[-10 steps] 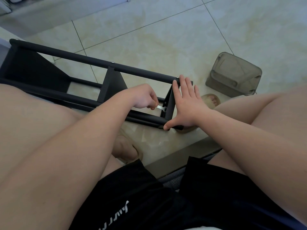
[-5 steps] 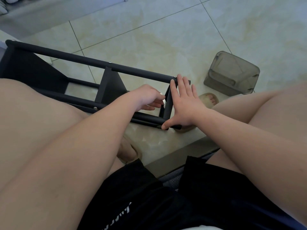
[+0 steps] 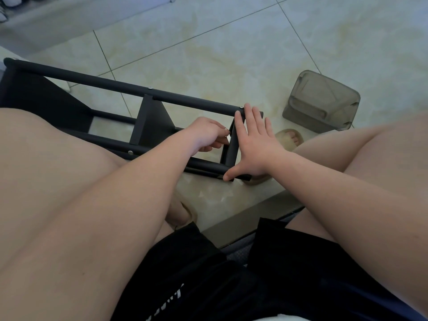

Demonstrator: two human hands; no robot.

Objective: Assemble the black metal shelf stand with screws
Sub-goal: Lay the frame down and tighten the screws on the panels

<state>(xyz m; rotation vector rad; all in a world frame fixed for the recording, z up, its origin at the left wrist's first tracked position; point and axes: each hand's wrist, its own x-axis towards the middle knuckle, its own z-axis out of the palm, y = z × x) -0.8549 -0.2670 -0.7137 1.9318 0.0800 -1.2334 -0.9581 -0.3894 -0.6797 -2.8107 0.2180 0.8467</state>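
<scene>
stand (image 3: 190, 103) is laid on its side on the tiled floor (image 3: 208, 54). the right hand (image 3: 254, 144) is spread flat, fingers straight, pressed against the end panel (image 3: 231, 147). the left hand (image 3: 206, 135) is curled inside the stand at that panel; whether anything is pinched cannot be told. a grey bin (image 3: 322, 101) is set nearby.

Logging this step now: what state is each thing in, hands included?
left hand: fingers curled, pinching a small pale piece
right hand: flat, fingers straight, pressed on the end panel
end panel: upright between the rail ends
shelf stand: lying on its side on the floor, screw heads showing
grey container: on the floor, apart from the stand, untouched
</scene>
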